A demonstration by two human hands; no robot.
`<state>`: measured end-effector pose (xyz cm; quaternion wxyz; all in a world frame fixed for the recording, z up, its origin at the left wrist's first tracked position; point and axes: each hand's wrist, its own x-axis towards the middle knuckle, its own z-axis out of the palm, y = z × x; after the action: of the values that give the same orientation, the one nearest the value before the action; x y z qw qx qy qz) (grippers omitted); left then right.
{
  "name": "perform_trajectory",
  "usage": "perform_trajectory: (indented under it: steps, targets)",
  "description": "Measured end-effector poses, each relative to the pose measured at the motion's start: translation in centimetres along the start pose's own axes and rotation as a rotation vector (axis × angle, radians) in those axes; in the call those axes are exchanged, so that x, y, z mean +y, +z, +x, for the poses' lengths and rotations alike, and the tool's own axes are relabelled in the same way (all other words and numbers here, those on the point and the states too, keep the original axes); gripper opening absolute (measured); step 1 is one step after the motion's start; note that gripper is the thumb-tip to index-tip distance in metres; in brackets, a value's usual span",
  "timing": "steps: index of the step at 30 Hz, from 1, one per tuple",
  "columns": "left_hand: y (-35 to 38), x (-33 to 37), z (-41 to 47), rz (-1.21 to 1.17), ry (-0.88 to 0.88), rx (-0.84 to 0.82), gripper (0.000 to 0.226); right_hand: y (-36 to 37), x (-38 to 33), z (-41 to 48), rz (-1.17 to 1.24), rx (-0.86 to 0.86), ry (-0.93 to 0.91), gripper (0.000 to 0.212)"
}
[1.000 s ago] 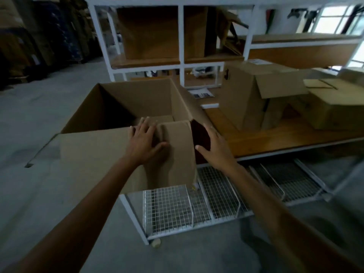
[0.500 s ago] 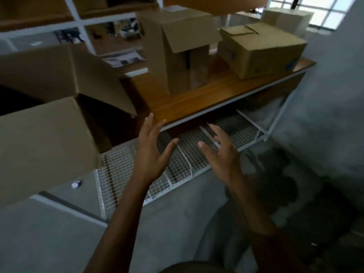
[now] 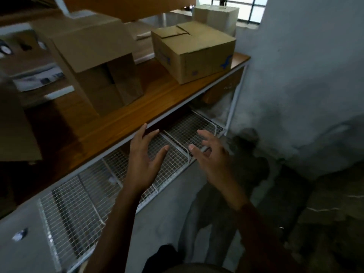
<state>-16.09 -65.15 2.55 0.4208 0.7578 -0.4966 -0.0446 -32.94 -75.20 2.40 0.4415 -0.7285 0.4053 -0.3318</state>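
Two hands, our left hand [image 3: 143,158] and our right hand [image 3: 210,156], are now hovering free just before the front edge of the wooden shelf [image 3: 122,123]; both are released, the fingers spread and a little bent, grasping nothing. One second ago they were resting on the large carton [image 3: 13,131] at the left end of the shelf, the left one pressing its flap; now we are leaving that carton behind, and only its brown flap is showing at the border of the view. We are turning toward the right end of the shelf, where the closed carton [image 3: 197,54] is standing on the shelf top, well apart from our fingers; the tipped carton [image 3: 94,62] is lying on the middle of the shelf, its open side facing us; under the shelf the wire rack [image 3: 181,131] is showing behind our palms. We are judging that the large carton is finished for now and the closed carton is coming next; we are needing to reach up over the shelf edge.
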Motion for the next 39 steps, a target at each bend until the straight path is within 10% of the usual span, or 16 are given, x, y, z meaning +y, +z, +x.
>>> perform_trajectory:
  steps: [15, 39]
  targets:
    - [3.3, -3.9, 20.7, 0.053, -0.028, 0.252, 0.049, 2.0, -1.4, 24.1, -0.025, -0.091, -0.216, 0.049]
    - [-14.2, -10.1, 42.2, 0.669, -0.395, 0.475, 0.037, 18.7, -16.8, 53.2, 0.015, -0.451, -0.770, 0.045]
